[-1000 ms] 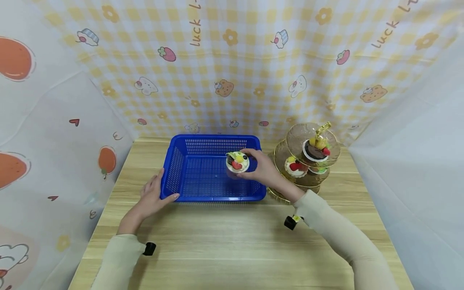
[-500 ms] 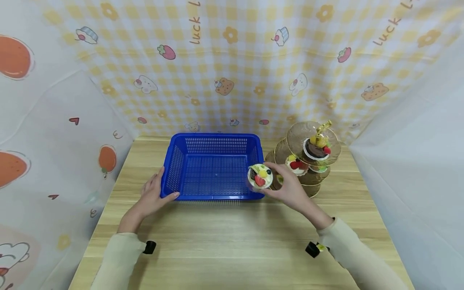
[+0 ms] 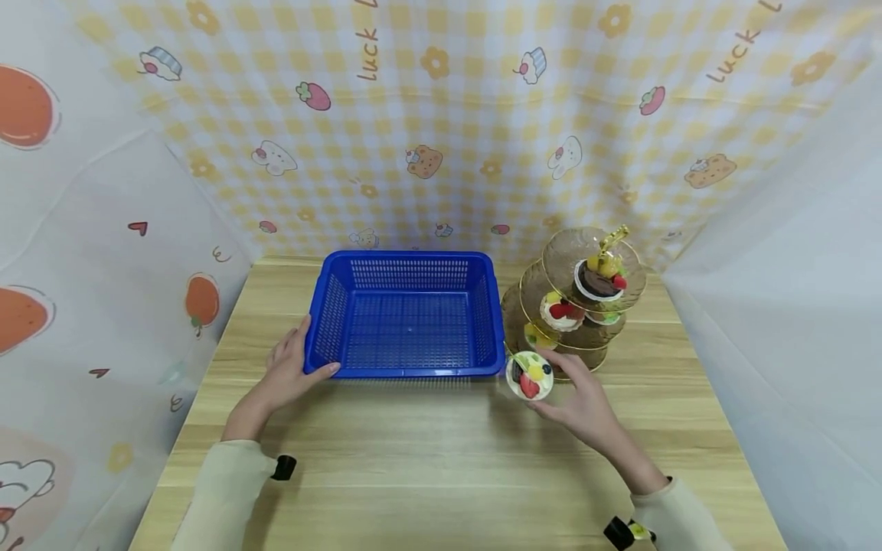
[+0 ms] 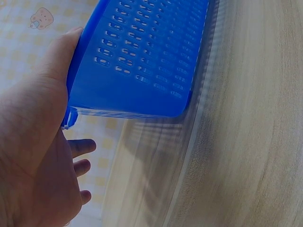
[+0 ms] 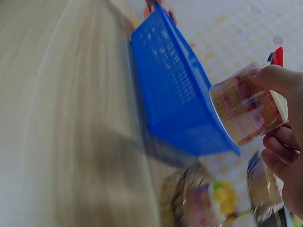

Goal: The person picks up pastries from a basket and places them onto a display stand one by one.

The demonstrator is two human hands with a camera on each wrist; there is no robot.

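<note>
In the head view my right hand [image 3: 579,402] holds a dessert cup [image 3: 529,376] topped with white cream and fruit pieces, in the air off the basket's front right corner. The right wrist view shows the cup's clear wall with pink and tan cake layers [image 5: 246,106], thumb on one side and fingers on the other. My left hand [image 3: 288,369] holds the front left corner of a blue plastic basket [image 3: 406,373], thumb at the front rim and fingers along the left side. In the left wrist view the fingertips [image 4: 83,166] show outside the basket wall.
A tiered amber stand with gold rims [image 3: 586,237] is at the right. A chocolate-topped dessert [image 3: 598,282] sits on its top tier, a berry-topped one [image 3: 561,312] lower, and a yellow-fruit one [image 3: 537,337] on the bottom. A checked curtain [image 3: 468,138] hangs behind the table.
My right hand has carried the dessert cup from above the basket rightward and toward me, past the front right corner. The left hand and the basket stay in place.
</note>
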